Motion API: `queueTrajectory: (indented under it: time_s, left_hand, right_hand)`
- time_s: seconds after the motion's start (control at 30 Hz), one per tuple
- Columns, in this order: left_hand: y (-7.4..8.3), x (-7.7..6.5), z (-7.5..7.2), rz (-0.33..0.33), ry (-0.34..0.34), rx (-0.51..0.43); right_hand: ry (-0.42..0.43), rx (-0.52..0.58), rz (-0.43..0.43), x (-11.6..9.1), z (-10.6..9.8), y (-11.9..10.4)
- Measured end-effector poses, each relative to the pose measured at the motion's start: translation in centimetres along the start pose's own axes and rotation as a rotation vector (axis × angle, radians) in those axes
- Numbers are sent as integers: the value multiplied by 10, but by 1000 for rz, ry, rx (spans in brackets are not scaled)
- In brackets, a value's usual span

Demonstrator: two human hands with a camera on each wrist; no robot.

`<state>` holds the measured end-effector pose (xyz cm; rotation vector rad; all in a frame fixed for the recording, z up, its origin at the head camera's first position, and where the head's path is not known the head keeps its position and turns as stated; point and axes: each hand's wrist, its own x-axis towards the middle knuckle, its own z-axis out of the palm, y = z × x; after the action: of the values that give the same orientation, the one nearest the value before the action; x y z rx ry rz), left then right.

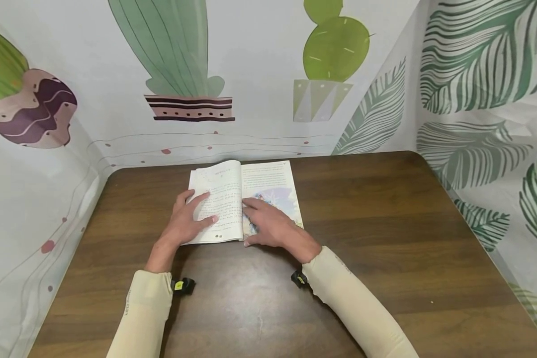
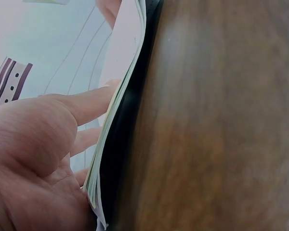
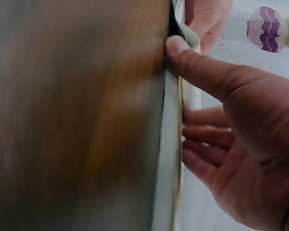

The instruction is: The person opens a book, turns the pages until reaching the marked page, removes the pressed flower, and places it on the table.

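Printed cacti and leaves cover the wall point(image 1: 268, 59) behind a brown wood-grain table point(image 1: 394, 223); near its far edge, left of centre, the book point(image 1: 261, 174) lies face up, already opened to a spread, its left pages point(image 1: 221, 181) bowing up beside the gutter and the right page point(image 1: 288, 171) lying flatter; no leaf stands lifted between the two sides, so the opening looks done, while how much handling is left cannot be told; the left hand point(image 1: 185, 221) rests on the left pages with fingers spread, grasping nothing; the right hand point(image 1: 270, 223) lies over the right page, fingertips by the gutter and thumb at the near edge, pressing rather than clenched; a coloured picture shows partly beneath it; rows of print fill the left side and the top of the right, a short heading above the left block, all too small to read; farther out, the pale sleeves point(image 1: 147, 308) carry faint lettering, illegible, and the left wrist's black camera point(image 1: 188, 286) bears a yellow label, its marking unclear.
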<state>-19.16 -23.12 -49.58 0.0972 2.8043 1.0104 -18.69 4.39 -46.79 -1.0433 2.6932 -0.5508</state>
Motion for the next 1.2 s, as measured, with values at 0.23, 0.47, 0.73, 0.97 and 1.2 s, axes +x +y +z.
queueTrajectory:
  time_s: [0.23, 0.47, 0.73, 0.97, 1.2]
  left_hand:
    - [0, -1, 2, -5, -8, 3]
    - [0, -2, 2, -5, -9, 4]
    - [2, -2, 2, -10, -13, 2]
    - [1, -2, 1, -14, -13, -1]
    - [1, -1, -3, -11, -13, 10]
  right_hand:
    - [2, 9, -70, -14, -7, 6]
    - [15, -21, -180, -21, -11, 16]
    - [108, -79, -220, -44, -18, 31]
    - [188, -44, -104, -68, -29, 56]
    - [447, 33, 203, -75, -31, 71]
